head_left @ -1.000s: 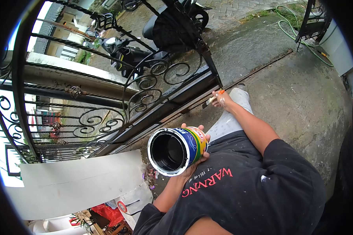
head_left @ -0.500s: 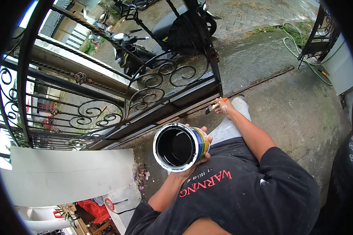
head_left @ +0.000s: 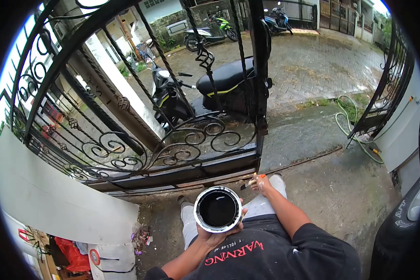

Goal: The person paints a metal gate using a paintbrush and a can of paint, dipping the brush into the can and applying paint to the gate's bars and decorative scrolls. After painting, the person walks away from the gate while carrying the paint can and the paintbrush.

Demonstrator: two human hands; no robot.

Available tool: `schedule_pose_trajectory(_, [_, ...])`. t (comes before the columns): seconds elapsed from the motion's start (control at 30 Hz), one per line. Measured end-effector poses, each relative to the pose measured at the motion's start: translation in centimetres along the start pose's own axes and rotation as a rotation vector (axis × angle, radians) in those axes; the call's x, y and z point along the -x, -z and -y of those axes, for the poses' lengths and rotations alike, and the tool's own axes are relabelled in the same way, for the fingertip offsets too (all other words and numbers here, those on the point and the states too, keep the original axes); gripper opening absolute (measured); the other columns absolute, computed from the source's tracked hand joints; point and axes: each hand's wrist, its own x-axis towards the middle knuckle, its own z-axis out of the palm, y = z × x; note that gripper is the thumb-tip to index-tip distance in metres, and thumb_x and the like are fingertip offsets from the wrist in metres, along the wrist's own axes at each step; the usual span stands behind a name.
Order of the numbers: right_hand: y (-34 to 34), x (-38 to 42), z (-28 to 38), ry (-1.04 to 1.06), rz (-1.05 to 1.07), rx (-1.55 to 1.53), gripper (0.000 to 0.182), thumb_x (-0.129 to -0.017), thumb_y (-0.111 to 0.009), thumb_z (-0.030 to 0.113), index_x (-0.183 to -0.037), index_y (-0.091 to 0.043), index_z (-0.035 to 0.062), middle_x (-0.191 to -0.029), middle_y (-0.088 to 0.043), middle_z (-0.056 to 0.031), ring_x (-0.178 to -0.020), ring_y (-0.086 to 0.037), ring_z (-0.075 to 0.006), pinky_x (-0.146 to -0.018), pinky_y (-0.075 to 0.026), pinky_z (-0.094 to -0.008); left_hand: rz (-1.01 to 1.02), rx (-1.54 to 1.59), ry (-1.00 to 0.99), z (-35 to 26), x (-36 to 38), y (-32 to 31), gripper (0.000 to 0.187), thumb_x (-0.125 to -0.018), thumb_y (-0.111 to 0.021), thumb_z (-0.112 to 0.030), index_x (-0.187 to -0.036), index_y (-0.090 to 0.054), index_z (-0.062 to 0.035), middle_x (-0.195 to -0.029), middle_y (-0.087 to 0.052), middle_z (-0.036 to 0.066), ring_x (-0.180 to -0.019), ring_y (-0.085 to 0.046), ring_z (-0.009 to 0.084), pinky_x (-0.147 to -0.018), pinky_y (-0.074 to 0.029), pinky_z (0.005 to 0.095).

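Observation:
My left hand (head_left: 219, 239) is wrapped round a paint can (head_left: 198, 219) from below, its fingers showing on the can's right side. Black paint (head_left: 216, 211) fills the inside, and paint streaks mark the white rim. Out to the right, over my right leg, my right hand (head_left: 262, 183) is closed on a paintbrush (head_left: 247, 185) with an orange handle end and dark bristles pointing left. White smears show on this hand. Just beyond the brush stands the bottom rail of a black wrought-iron gate (head_left: 205, 169), apart from the bristles as far as I can see.
A black motor scooter (head_left: 226, 91) stands behind the gate bars. On the right are a second gate leaf (head_left: 382, 100), a green hose (head_left: 343, 119) and part of another dark vehicle (head_left: 396, 228). A white panel (head_left: 56, 196) stands left, near debris (head_left: 141, 238).
My view has tilted up, bringing more of the street and further motorbikes into sight. The can now faces me more squarely. Both hands keep their holds on the can and brush.

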Motion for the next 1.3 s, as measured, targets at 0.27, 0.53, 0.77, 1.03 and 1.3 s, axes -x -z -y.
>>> schedule_pose_trajectory(0.27, [0.1, -0.3, -0.2, -0.006, -0.011, 0.021, 0.037, -0.100, -0.059, 0.034, -0.107, -0.060, -0.0020, -0.086, -0.070, -0.0175, -0.061, -0.070, -0.0255, -0.050, -0.058, -0.0344, 0.125, -0.108, -0.033, -0.4, -0.2, 1.2, 0.085, -0.085, -0.063, -0.062, -0.150, -0.038, -0.0124, -0.157, -0.028, 0.020, -0.142, -0.031, 0.0468, -0.101, -0.042, 0.0647])
schedule_pose_trajectory(0.53, [0.2, -0.6, -0.7, 0.008, -0.012, 0.061, 0.036, -0.101, -0.058, 0.034, -0.108, -0.061, -0.0007, -0.085, -0.070, -0.0157, -0.063, -0.071, -0.0258, -0.050, -0.058, -0.0339, 0.222, -0.169, -0.055, -0.6, 0.1, 2.7, 0.102, -0.083, -0.067, -0.062, -0.154, -0.024, -0.0021, -0.154, -0.028, 0.027, -0.141, -0.032, 0.0487, -0.106, -0.043, 0.0673])
schedule_pose_trajectory(0.77, [-0.2, 0.0, -0.6, 0.032, -0.049, 0.120, 0.034, -0.101, -0.056, 0.034, -0.107, -0.062, 0.0003, -0.086, -0.070, -0.0159, -0.058, -0.069, -0.0243, -0.050, -0.058, -0.0325, 0.240, -0.046, -0.008, -1.0, 0.6, 4.2, 0.099, -0.080, -0.071, -0.056, -0.152, -0.028, -0.0036, -0.146, -0.038, 0.032, -0.129, -0.043, 0.0560, -0.107, -0.039, 0.0690])
schedule_pose_trajectory(1.03, [-0.7, 1.4, 0.0, 0.047, -0.057, 0.168, 0.034, -0.101, -0.056, 0.033, -0.108, -0.061, -0.0002, -0.086, -0.069, -0.0165, -0.059, -0.069, -0.0249, -0.050, -0.058, -0.0334, 0.148, -0.124, -0.074, -0.3, 1.5, 2.5, 0.100, -0.072, -0.082, -0.046, -0.152, -0.032, -0.0121, -0.152, -0.037, 0.024, -0.146, -0.026, 0.0475, -0.112, -0.034, 0.0674])
schedule_pose_trajectory(1.3, [-0.2, 0.2, -0.8, 0.042, -0.027, 0.165, 0.033, -0.101, -0.056, 0.032, -0.108, -0.061, -0.0002, -0.087, -0.070, -0.0156, -0.061, -0.069, -0.0250, -0.052, -0.058, -0.0348, 0.240, -0.134, -0.071, -0.3, 1.3, 3.0, 0.084, -0.082, -0.069, -0.053, -0.151, -0.038, -0.0146, -0.152, -0.039, 0.021, -0.137, -0.041, 0.0462, -0.107, -0.034, 0.0719])
